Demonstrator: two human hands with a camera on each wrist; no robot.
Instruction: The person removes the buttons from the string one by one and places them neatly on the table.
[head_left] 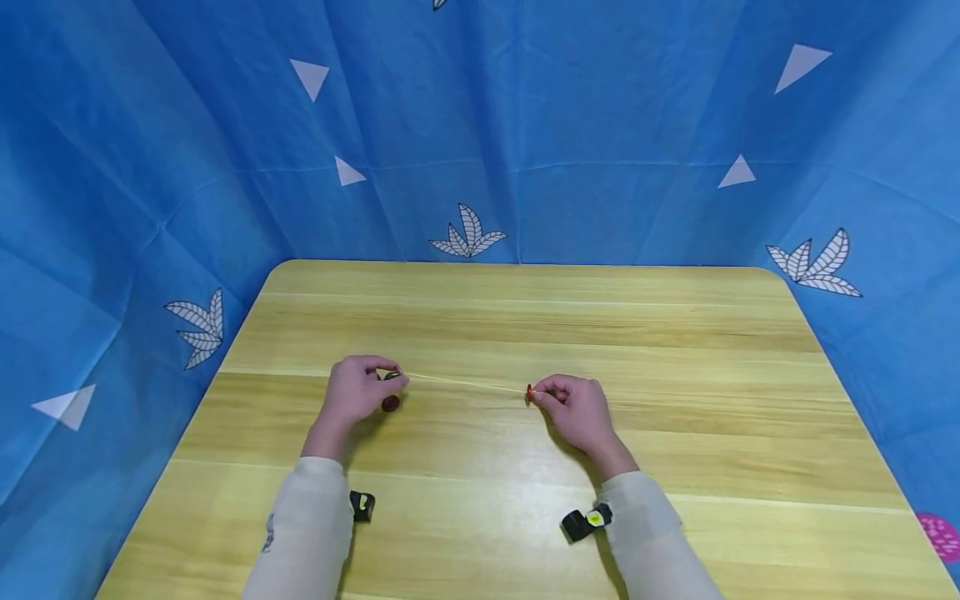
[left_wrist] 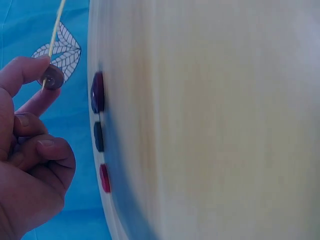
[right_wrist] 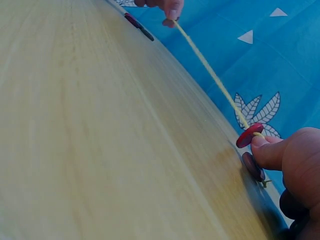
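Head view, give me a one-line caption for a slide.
Two hands stretch a thin yellow string above a wooden table: left hand pinching a dark round button, right hand a red one.

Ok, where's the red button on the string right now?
In the head view the red button sits at the right end of the taut yellow string, pinched by the right hand above the wooden table, across from the left hand.

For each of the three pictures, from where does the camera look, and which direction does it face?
Head: above, facing forward and down at the table; both hands and sleeves show.
Left wrist: beside the left hand, looking along the table edge at a bead on the string.
Right wrist: behind the right hand, looking along the string towards the left hand.
All views share the string.
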